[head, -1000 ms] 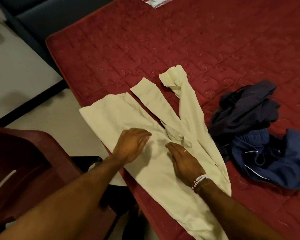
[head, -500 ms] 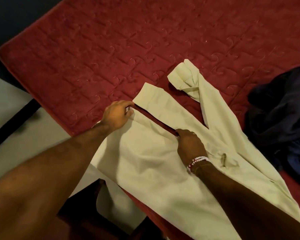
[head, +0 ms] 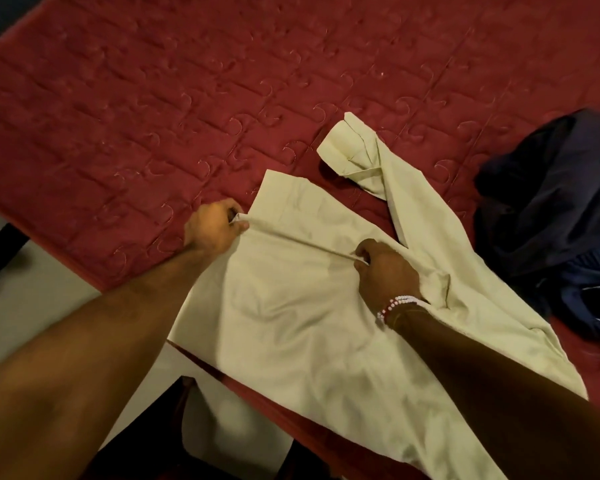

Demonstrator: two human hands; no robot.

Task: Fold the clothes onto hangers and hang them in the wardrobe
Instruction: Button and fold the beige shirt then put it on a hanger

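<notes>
Left hand (head: 215,227) is pinching the cream garment (head: 291,327) by its folded edge; right hand (head: 388,273) is pinching the same edge, taut between them. Garment is overhanging the red mattress (head: 153,116) behind both hands; bare mattress is lying ahead, dark clothes (head: 551,209) to the right

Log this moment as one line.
stage: folding cream trousers on red mattress | left hand: pinches fold edge | right hand: pinches fold edge | dark clothes: heaped at right
</notes>
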